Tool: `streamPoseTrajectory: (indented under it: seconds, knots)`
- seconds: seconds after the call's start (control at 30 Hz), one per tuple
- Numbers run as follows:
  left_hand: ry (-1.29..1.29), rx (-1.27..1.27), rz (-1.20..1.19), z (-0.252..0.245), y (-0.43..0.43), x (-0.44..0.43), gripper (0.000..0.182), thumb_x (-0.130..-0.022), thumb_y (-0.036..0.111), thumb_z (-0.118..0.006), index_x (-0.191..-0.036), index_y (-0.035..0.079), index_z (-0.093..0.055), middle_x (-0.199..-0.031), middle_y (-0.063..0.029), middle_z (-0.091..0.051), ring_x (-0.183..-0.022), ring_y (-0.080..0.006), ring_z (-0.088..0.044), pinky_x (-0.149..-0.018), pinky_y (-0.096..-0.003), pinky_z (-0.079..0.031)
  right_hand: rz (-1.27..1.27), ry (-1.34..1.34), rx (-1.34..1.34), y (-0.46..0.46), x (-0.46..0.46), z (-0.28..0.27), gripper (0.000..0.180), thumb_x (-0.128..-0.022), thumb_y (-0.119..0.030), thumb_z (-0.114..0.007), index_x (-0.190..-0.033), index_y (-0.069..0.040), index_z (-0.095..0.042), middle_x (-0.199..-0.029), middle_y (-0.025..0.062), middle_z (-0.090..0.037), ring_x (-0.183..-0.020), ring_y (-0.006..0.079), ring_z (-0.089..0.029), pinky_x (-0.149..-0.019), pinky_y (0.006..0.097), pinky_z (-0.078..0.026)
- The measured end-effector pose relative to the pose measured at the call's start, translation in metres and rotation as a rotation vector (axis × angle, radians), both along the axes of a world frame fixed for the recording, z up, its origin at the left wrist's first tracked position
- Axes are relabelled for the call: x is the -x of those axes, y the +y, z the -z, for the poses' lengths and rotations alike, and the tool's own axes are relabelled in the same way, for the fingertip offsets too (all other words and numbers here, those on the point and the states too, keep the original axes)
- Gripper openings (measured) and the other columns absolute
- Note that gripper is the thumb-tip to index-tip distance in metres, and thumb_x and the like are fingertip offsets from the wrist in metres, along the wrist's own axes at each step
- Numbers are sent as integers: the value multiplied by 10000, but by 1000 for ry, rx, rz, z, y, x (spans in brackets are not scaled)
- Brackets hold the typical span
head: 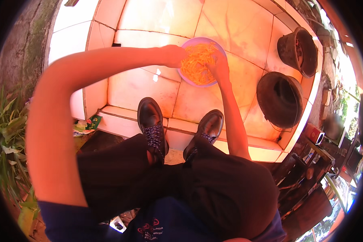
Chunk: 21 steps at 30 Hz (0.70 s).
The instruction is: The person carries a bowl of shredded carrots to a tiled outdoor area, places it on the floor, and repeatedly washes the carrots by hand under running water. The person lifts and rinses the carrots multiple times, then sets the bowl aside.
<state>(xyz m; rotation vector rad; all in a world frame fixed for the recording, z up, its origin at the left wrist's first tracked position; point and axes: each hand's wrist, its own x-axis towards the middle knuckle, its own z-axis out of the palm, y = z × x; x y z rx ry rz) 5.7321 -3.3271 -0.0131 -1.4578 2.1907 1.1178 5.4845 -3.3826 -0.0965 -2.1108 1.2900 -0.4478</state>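
A shallow pinkish-purple bowl (196,85) sits on the tiled floor, filled with thin orange-yellow strips (198,57) of food, possibly shredded vegetable. My left hand (174,56) is at the bowl's left rim; its fingertips are blurred against the strips, so its grip is unclear. From the right side, my right hand (220,65) reaches over the rim, its thumb and fingers among the strips. Whether it has pinched any is hidden. Both of my black laced shoes (151,113) rest on the tiled edge just below the bowl.
Two dark buckets, an upper one (286,50) and a larger tilted one (264,99), stand at the right by the low tiled wall. Left of the basin is a white tiled ledge (72,39). A green wrapper (93,122) lies near plants (9,133). Wooden clutter (308,172) fills the lower right.
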Motion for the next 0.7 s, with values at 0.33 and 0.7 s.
streamPoseTrajectory:
  seconds: [0.33, 0.7]
  knots:
    - [306, 578, -1003, 106, 28, 92, 508, -750, -54, -654, -1242, 21, -554, -1227, -199, -534, -1131, -391, -549, -937, -441, -484, -11, 7, -14, 38, -22, 6, 402, -835, -64, -693, -1230, -49, -617, -1104, 185, -594, -988, 361, -624, -862, 432, -513]
    - [267, 844, -1091, 115, 42, 110, 363, -824, -21, -597, -1186, -5, -600, -1219, -177, -545, -1173, -374, -512, -957, -460, -456, -135, -24, 151, -5, -18, 1, 460, -798, -313, -755, -1151, -39, -647, -1041, 143, -618, -1002, 334, -573, -893, 453, -465]
